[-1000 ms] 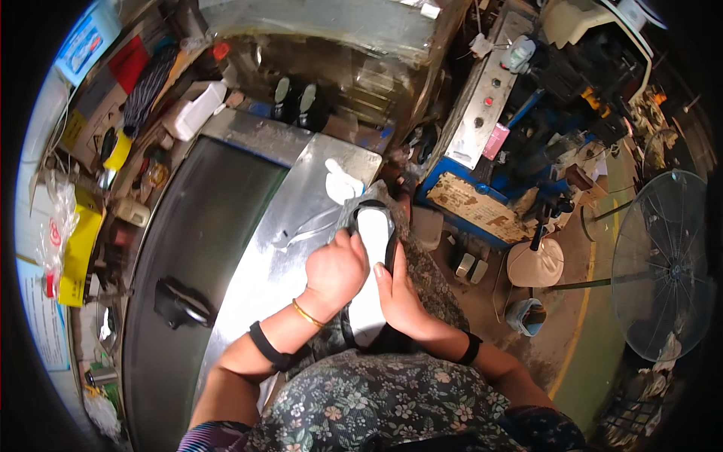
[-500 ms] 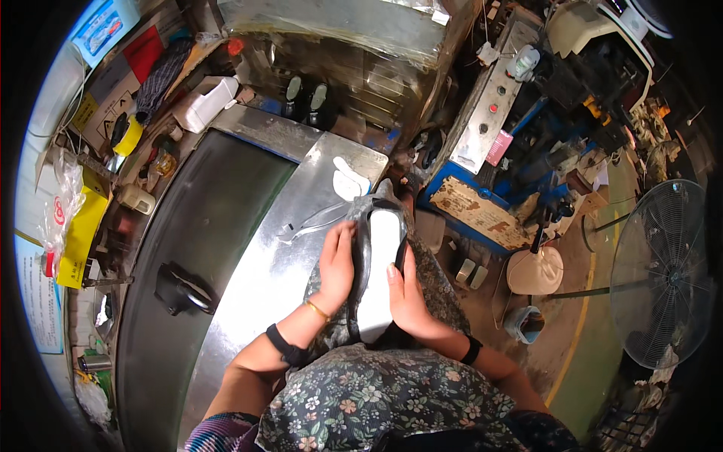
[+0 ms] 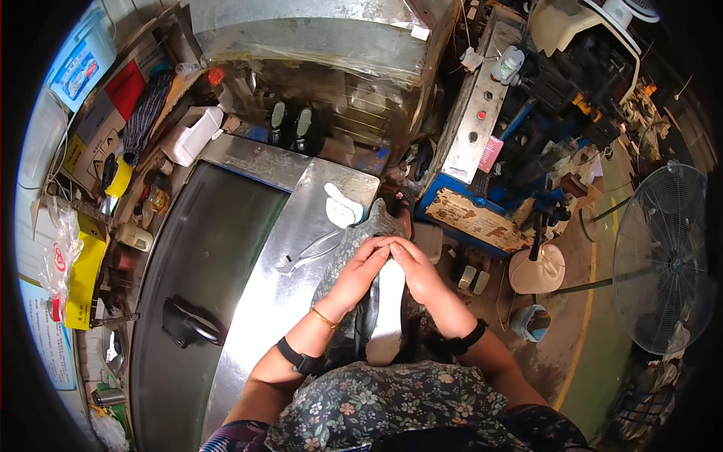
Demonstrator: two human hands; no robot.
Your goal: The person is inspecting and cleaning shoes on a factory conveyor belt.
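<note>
A black shoe (image 3: 388, 316) with a long white face, which may be its insole or its underside, lies lengthwise over my lap on a floral apron (image 3: 392, 399). Both hands are closed around its far end. My left hand (image 3: 360, 273) wraps it from the left, and my right hand (image 3: 420, 277) from the right, with the thumbs side by side on top. That end of the shoe is hidden under my fingers. White insole-like pieces (image 3: 343, 208) and a thin grey looped strip (image 3: 312, 250) lie on the metal table (image 3: 260, 294) to the left.
Left of the table, a dark conveyor belt (image 3: 218, 248) carries another black shoe (image 3: 188, 322). Two dark shoes (image 3: 290, 129) stand beyond it. A blue machine (image 3: 467, 211) with buttons is at the far right, and a large fan (image 3: 663, 260) stands right. A cluttered shelf runs along the left.
Both hands have slid from the shoe's sides to its far end and come together over it. The shoe has shifted slightly nearer me, and the view has tilted a little.
</note>
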